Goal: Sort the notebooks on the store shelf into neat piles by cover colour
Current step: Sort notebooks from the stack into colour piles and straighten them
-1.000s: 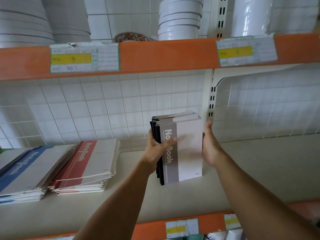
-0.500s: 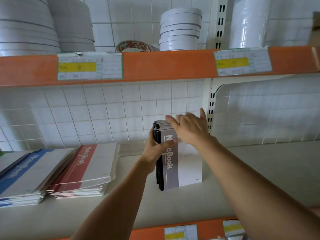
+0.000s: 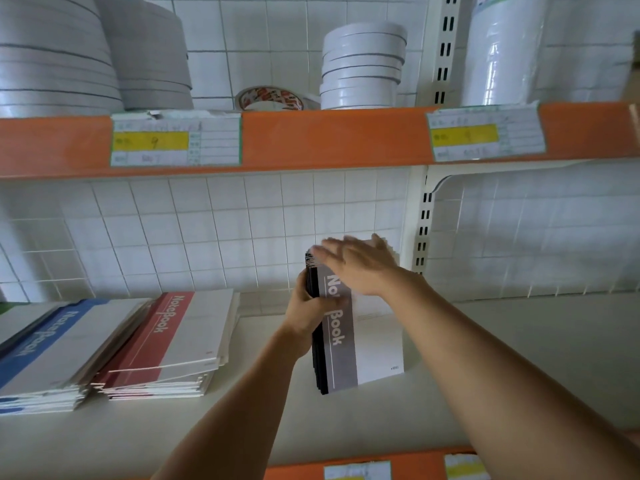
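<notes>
A bundle of grey-covered notebooks (image 3: 367, 348) stands upright on its end on the cream shelf board (image 3: 519, 358). My left hand (image 3: 308, 313) grips the bundle's spine side, thumb across the front cover. My right hand (image 3: 360, 265) lies flat with straight fingers over the top edges of the bundle, blurred by motion. To the left lie two flat piles: red-covered notebooks (image 3: 173, 337) and blue-covered notebooks (image 3: 45, 351).
An orange shelf edge (image 3: 332, 140) with price labels runs overhead, with white tape rolls (image 3: 362, 64) stacked above it. A slotted white upright (image 3: 422, 237) stands just right of the bundle. A lower orange edge (image 3: 298, 469) crosses the bottom.
My right hand went from the bundle's right side to its top and now sweeps flat across the top edges. The left hand keeps its grip; the bundle stays upright.
</notes>
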A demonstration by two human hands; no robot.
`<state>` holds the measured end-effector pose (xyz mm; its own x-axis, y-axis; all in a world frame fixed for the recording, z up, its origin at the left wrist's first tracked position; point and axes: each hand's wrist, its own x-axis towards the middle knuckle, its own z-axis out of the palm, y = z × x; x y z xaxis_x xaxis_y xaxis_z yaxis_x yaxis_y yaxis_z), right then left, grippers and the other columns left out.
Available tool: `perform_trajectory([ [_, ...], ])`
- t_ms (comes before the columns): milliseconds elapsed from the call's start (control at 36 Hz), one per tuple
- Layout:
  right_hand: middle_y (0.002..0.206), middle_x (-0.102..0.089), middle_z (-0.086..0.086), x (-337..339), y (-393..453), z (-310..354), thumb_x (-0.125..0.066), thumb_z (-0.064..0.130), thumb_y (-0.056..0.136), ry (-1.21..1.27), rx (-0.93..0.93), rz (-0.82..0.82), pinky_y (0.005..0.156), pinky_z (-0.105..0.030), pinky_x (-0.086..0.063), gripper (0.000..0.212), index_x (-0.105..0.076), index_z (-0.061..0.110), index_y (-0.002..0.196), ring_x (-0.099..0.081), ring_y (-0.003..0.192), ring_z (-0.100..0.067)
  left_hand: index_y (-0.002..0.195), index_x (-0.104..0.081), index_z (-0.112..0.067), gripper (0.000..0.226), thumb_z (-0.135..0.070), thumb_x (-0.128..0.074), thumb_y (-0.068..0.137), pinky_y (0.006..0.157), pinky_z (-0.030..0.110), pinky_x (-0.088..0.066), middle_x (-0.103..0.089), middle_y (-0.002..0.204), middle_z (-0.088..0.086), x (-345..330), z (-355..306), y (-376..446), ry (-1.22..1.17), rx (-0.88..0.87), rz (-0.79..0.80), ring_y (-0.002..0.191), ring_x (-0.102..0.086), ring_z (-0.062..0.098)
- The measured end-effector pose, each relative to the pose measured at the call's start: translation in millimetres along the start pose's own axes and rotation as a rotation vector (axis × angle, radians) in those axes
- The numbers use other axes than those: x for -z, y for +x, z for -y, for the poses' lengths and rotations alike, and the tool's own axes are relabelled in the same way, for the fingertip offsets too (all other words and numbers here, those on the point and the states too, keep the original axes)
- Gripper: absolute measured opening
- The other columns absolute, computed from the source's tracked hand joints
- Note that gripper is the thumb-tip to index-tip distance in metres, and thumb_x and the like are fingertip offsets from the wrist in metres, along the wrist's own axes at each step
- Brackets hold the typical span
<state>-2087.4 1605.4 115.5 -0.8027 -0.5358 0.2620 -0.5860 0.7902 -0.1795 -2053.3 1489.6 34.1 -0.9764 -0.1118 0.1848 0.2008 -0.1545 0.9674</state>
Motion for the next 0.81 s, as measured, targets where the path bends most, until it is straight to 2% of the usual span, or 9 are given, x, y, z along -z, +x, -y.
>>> perform_trajectory([
  [83,0.156,-0.026,0.005,5,0,-20,-0.009,0.062,0.095,0.074,-0.216,-0.268,0.116,-0.049,0.001,0.07,-0.029,0.023,0.149,-0.016,0.146,-0.017,0.122,-0.05,-0.008,0.075,0.001,-0.072,0.05,0.07,0.036,-0.054,-0.067,0.096,0.008,0,2,-1,-0.036,0.03,-0.014,0.085,-0.066,0.024],
  [139,0.154,-0.031,0.001,8,-5,-32,-0.009,0.062,0.095,0.069,-0.276,-0.193,0.115,-0.049,-0.009,0.071,-0.036,0.02,0.146,-0.022,0.144,-0.021,0.121,-0.051,-0.009,0.075,0.001,-0.074,0.05,0.072,0.037,-0.053,-0.068,0.097,0.009,0,3,-3,-0.038,0.035,-0.002,0.086,-0.066,0.024],
  [250,0.107,-0.064,-0.008,11,-17,-36,-0.011,0.062,0.095,0.145,-0.235,-0.148,0.087,-0.037,-0.039,0.072,-0.063,0.012,0.095,-0.055,0.111,-0.028,0.121,-0.051,-0.012,0.076,0.0,-0.076,0.05,0.071,0.035,-0.052,-0.068,0.098,0.008,-2,2,-6,-0.043,0.035,0.013,0.086,-0.067,0.022],
  [361,0.14,-0.051,-0.01,1,-19,-54,-0.019,0.057,0.099,0.982,-0.409,-0.408,0.092,-0.035,-0.037,0.064,-0.058,0.016,0.129,-0.052,0.119,-0.025,0.121,-0.05,-0.01,0.075,0.0,-0.075,0.051,0.069,0.035,-0.052,-0.067,0.094,0.007,-2,2,-11,-0.049,0.036,0.007,0.082,-0.066,0.02],
  [472,0.124,-0.064,-0.004,-26,-38,-76,-0.005,0.08,0.082,1.726,-0.393,-0.138,0.088,-0.036,-0.044,0.083,-0.06,0.031,0.12,-0.06,0.113,-0.028,0.121,-0.051,-0.01,0.073,0.001,-0.074,0.053,0.066,0.034,-0.053,-0.067,0.093,0.007,-4,1,-15,-0.054,0.044,-0.005,0.08,-0.067,0.021],
  [556,0.122,-0.066,-0.001,-45,-51,-87,-0.006,0.082,0.081,1.846,-0.319,-0.013,0.084,-0.037,-0.046,0.086,-0.059,0.029,0.123,-0.062,0.111,-0.02,0.121,-0.052,-0.011,0.072,0.0,-0.073,0.054,0.064,0.032,-0.054,-0.068,0.092,0.007,-6,1,-17,-0.074,0.046,-0.026,0.079,-0.067,0.019],
  [639,0.138,-0.054,-0.009,-59,-62,-96,-0.042,0.071,0.084,1.921,-0.147,0.061,0.101,-0.045,-0.038,0.077,-0.046,0.018,0.14,-0.051,0.127,-0.026,0.122,-0.05,-0.012,0.073,-0.001,-0.074,0.054,0.067,0.032,-0.053,-0.067,0.093,0.005,-7,4,-19,-0.061,0.048,-0.023,0.08,-0.067,0.018],
  [722,0.136,-0.055,-0.012,-72,-71,-104,-0.08,0.033,0.07,1.796,-0.139,0.195,0.106,-0.046,-0.037,0.083,-0.043,0.013,0.141,-0.051,0.126,-0.03,0.125,-0.046,-0.009,0.078,0.003,-0.074,0.053,0.068,0.027,-0.053,-0.065,0.091,0.005,-3,15,-26,0.033,0.072,0.013,0.081,-0.064,0.016],
  [806,0.121,-0.066,-0.006,-95,-76,-101,-0.069,0.001,0.079,1.414,-0.311,0.154,0.089,-0.032,-0.048,0.059,-0.048,0.014,0.133,-0.062,0.108,-0.021,0.133,-0.04,-0.014,0.086,0.015,-0.07,0.058,0.074,0.028,-0.055,-0.062,0.106,0.011,4,37,-34,0.102,0.139,0.024,0.093,-0.061,0.02],
])
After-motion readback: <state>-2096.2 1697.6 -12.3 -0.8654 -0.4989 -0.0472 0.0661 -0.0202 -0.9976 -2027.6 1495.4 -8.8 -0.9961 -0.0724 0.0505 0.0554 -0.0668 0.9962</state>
